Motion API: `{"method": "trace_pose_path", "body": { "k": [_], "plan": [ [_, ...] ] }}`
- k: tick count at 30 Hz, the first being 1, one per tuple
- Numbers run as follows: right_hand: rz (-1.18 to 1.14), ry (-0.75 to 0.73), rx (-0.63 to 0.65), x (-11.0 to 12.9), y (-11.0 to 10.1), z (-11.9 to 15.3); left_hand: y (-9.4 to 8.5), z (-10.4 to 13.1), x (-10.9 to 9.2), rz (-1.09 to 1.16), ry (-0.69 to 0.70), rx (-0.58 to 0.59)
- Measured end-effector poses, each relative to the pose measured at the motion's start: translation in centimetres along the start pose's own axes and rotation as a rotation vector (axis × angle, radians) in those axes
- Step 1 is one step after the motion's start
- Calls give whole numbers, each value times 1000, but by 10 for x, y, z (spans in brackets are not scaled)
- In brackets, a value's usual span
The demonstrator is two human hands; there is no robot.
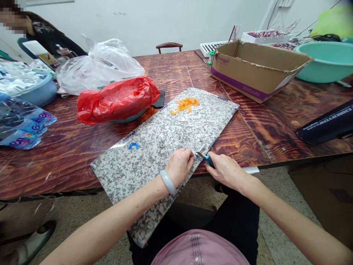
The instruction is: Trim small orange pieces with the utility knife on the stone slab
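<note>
Clock directions from board centre, 12 = away from the person. Right hand [224,167] at 4 o'clock, grip clamped on tool [209,160], black-and-blue handle, metal end pointing to 10 o'clock over the board's near-right edge. Left hand [180,165] on the board, just beside the tool's metal end, grip together, fingers curled in; anything pinched is too small to tell. Pale bangle [167,182] on left wrist.

Board [154,147] speckled grey, lies skewed on counter [176,70]; its 7 o'clock corner juts past the counter's near edge, above the person's legs. Orange pieces [187,104] on board at 1 o'clock, clear strips [197,120] just beside them. Blue pieces [134,145] at 10 o'clock, near the board's left edge, apart from the orange. Speckled surface runs between these two groups.

Red bag [118,100] at 10 o'clock, off the board; phone [160,100] between them. Box [248,71] at 2 o'clock, apart from board; wood stretches between box and red bag. Black case [325,123] at 3 o'clock; wide wood gap to board. Bottles [24,123] at 9 o'clock, well apart.
</note>
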State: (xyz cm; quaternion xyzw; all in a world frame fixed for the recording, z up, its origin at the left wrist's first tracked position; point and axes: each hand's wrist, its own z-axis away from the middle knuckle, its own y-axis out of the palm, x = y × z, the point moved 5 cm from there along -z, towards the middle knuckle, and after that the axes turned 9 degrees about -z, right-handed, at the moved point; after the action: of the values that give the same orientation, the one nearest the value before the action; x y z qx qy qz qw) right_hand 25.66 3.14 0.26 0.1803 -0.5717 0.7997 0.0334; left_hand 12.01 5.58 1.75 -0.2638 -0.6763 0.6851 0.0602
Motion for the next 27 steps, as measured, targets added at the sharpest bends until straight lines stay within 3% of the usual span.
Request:
{"method": "trace_pose_path", "body": {
  "k": [18,27],
  "plan": [
    [93,84,60,12,3,0,1,2,-1,-29,-23,47],
    [117,166,77,18,0,-1,-1,7,4,-24,65,96]
  ]
}}
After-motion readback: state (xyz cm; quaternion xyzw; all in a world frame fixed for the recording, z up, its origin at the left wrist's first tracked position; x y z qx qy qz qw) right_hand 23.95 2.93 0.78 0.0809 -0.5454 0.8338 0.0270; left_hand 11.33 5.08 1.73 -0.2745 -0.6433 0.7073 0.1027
